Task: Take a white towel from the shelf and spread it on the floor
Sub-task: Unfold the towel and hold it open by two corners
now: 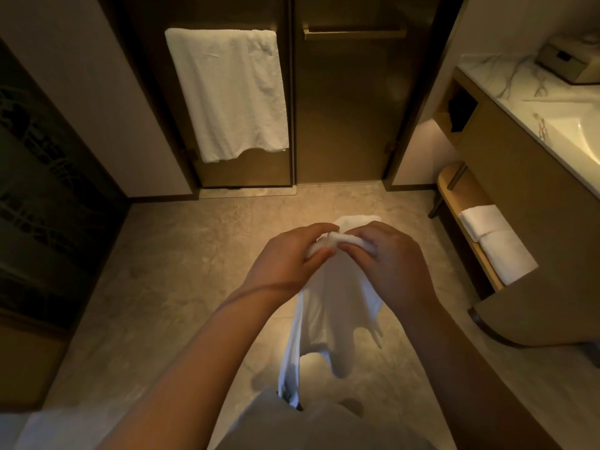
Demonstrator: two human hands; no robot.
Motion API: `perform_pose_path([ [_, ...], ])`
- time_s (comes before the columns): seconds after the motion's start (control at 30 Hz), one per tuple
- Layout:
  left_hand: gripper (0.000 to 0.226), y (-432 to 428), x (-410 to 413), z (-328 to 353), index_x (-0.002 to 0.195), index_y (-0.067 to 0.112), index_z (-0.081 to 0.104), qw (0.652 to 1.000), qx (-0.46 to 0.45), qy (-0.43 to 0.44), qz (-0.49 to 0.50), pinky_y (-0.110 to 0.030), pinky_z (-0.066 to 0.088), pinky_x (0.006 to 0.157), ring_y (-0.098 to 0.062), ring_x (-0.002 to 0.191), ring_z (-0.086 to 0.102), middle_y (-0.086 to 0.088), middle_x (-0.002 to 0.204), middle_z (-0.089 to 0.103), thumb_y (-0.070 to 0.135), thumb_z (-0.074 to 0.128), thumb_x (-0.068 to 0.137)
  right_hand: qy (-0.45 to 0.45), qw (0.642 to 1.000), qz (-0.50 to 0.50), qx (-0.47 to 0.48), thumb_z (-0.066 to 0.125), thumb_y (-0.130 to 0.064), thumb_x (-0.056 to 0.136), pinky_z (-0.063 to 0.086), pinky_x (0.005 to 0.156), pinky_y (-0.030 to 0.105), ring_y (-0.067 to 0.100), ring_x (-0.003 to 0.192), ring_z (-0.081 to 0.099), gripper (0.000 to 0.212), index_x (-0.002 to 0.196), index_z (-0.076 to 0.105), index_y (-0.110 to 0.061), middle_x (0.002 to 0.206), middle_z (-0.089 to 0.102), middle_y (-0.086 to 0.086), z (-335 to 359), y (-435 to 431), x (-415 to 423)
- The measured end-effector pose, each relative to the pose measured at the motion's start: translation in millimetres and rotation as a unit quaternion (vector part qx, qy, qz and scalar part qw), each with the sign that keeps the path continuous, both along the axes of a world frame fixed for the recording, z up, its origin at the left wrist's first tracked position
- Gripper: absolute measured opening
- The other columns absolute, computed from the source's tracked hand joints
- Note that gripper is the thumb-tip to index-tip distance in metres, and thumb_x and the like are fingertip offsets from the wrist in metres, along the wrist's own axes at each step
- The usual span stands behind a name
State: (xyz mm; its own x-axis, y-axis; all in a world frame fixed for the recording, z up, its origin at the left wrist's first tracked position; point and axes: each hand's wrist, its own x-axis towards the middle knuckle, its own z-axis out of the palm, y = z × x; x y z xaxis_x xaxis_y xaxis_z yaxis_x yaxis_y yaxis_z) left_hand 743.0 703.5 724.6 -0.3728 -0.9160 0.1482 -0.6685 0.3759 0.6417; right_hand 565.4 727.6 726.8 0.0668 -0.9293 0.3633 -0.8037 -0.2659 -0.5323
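I hold a white towel [328,316] in front of me, above the beige stone floor [181,274]. My left hand [289,254] and my right hand [386,258] pinch its bunched top edge side by side, fingers touching. The rest of the cloth hangs down loosely towards my legs, partly unfolded. The low wooden shelf [454,190] under the vanity stands at the right, with folded white towels [493,238] lying on it.
A large white towel [230,92] hangs on the bar of the left dark glass door. A second door with a bare bar is beside it. The vanity counter [519,92] with a sink and a box fills the right side. A dark patterned panel lines the left wall.
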Motion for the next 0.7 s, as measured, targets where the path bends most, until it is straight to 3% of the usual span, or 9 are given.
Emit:
perform_pose_path([
  [0.2, 0.014, -1, -3, -2, 0.105, 0.035, 0.057, 1.0, -0.019, 0.004, 0.023, -0.011, 0.035, 0.064, -0.006, 0.078, 0.053, 0.011, 0.091, 0.063, 0.035, 0.052, 0.092, -0.04, 0.999, 0.001, 0.009, 0.064, -0.041, 0.083, 0.033, 0.061, 0.007, -0.002, 0.069, 0.054, 0.018, 0.091, 0.07, -0.026, 0.079, 0.063, -0.015, 3, 2, 2],
  [0.4, 0.016, -9, 13, 4, 0.107, 0.034, 0.057, 0.995, -0.05, 0.028, 0.081, -0.018, 0.045, 0.069, -0.004, 0.081, 0.056, 0.012, 0.096, 0.064, 0.037, 0.051, 0.092, -0.102, 0.993, -0.058, 0.026, 0.07, -0.034, 0.081, 0.035, 0.061, 0.005, -0.008, 0.075, 0.056, 0.016, 0.096, 0.064, -0.035, 0.08, 0.055, -0.029, 0, 2, 0],
  [0.5, 0.015, -13, 26, 7, 0.105, 0.033, 0.059, 0.993, -0.061, 0.041, 0.097, -0.022, 0.046, 0.068, -0.003, 0.081, 0.057, 0.014, 0.094, 0.065, 0.036, 0.052, 0.092, -0.127, 0.987, -0.082, 0.046, 0.068, -0.03, 0.085, 0.037, 0.062, 0.007, -0.008, 0.074, 0.058, 0.016, 0.101, 0.066, -0.031, 0.085, 0.06, -0.026, -5, 1, -5],
  [0.57, 0.015, -14, 33, 8, 0.105, 0.032, 0.059, 0.991, -0.063, 0.054, 0.105, -0.022, 0.047, 0.068, -0.003, 0.082, 0.057, 0.014, 0.093, 0.064, 0.033, 0.053, 0.092, -0.147, 0.985, -0.072, 0.045, 0.067, -0.026, 0.087, 0.04, 0.063, 0.006, -0.006, 0.078, 0.059, 0.014, 0.099, 0.067, -0.031, 0.088, 0.065, -0.021, -6, 1, -3],
  [0.7, 0.019, -17, 46, 10, 0.11, 0.029, 0.06, 0.989, -0.059, 0.062, 0.118, -0.028, 0.05, 0.071, -0.004, 0.083, 0.056, 0.014, 0.094, 0.061, 0.031, 0.054, 0.092, -0.186, 0.98, -0.026, 0.068, 0.066, -0.023, 0.087, 0.043, 0.064, -0.002, -0.014, 0.089, 0.058, 0.031, 0.109, 0.055, -0.042, 0.094, 0.059, -0.033, -6, -3, 13],
])
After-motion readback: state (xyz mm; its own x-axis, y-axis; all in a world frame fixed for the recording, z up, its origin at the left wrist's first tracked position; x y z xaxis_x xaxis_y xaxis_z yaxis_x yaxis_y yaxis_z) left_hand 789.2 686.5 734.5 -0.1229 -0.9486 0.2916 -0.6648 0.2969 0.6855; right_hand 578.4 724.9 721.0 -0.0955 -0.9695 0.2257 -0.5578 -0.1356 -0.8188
